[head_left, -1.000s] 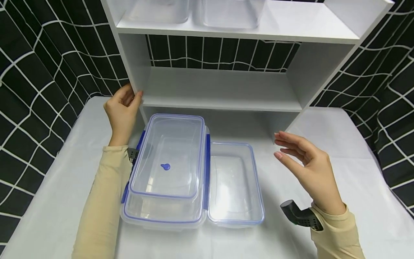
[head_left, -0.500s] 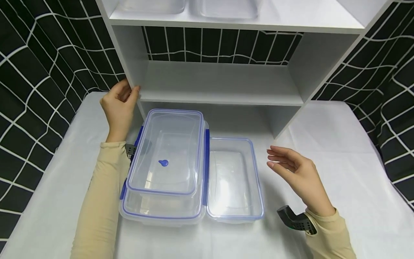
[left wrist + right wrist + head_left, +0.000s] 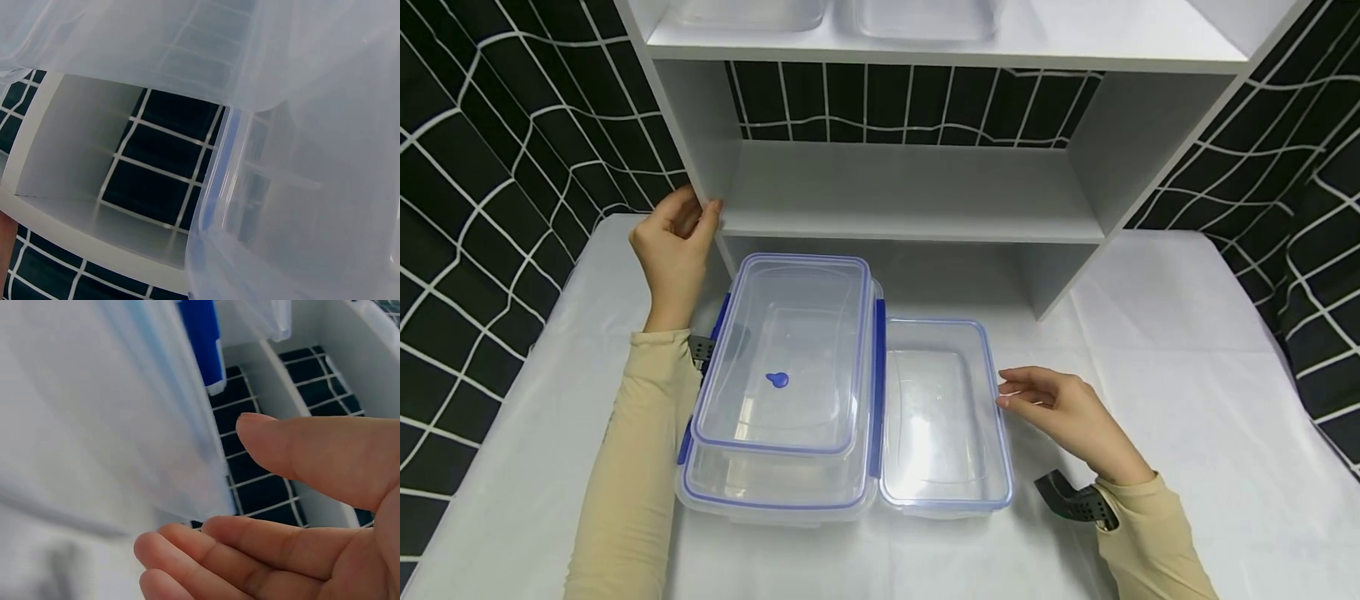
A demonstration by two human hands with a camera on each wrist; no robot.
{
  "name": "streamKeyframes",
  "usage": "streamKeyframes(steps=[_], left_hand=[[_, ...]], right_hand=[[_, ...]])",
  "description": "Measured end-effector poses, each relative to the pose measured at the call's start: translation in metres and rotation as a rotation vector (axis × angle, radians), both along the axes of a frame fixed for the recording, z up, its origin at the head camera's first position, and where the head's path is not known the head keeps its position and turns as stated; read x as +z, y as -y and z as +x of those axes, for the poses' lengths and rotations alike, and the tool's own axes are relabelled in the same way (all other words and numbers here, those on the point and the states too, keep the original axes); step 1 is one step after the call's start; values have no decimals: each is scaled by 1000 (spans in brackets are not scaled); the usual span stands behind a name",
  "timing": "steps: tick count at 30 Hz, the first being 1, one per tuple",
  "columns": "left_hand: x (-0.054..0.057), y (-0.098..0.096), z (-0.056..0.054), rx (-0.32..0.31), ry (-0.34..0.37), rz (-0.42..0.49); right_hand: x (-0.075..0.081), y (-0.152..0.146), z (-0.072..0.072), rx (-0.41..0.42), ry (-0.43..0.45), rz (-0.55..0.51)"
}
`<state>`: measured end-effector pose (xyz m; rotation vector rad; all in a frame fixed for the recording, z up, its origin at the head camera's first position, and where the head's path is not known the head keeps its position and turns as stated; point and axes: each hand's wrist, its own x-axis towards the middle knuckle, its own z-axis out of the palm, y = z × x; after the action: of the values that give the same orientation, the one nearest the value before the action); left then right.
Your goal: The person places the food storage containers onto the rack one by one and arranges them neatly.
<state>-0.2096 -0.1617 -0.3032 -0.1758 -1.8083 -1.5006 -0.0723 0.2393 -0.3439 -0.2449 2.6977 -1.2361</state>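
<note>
My left hand (image 3: pixel 673 250) grips the front edge of the left side panel (image 3: pixel 664 100) of the white shelf unit, thumb on the inner side. In the left wrist view only a sliver of that hand shows at the left edge. A clear lidded box (image 3: pixel 816 333) with a blue valve sits on a larger clear box (image 3: pixel 760 485) with blue side clips. To their right stands a smaller clear food container (image 3: pixel 936 408), its top edged in pale blue. My right hand (image 3: pixel 1067 417) holds nothing; its loosely bent fingertips are right at this container's right rim.
The white shelf unit (image 3: pixel 917 190) stands behind the boxes. Two clear containers, one on the left (image 3: pixel 748 12) and one nearer the middle (image 3: pixel 925 18), rest on its upper shelf. Black cloth (image 3: pixel 475 275) with white grid lines hangs around the white-covered table (image 3: pixel 1195 367).
My right hand has moved left and down in the head view, reaching the small container's rim. My left hand keeps its hold on the panel. The head view has shifted slightly.
</note>
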Motion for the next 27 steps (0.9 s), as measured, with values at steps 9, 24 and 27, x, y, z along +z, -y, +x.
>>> streamKeyframes(steps=[9, 24, 27], left_hand=[[2, -1, 1, -7, 8, 25], [1, -1, 1, 12, 27, 0], [0, 0, 1, 19, 24, -9]], right_hand=[[-9, 1, 2, 23, 35, -45], [-17, 0, -2, 75, 223, -193], [-18, 1, -2, 77, 218, -208]])
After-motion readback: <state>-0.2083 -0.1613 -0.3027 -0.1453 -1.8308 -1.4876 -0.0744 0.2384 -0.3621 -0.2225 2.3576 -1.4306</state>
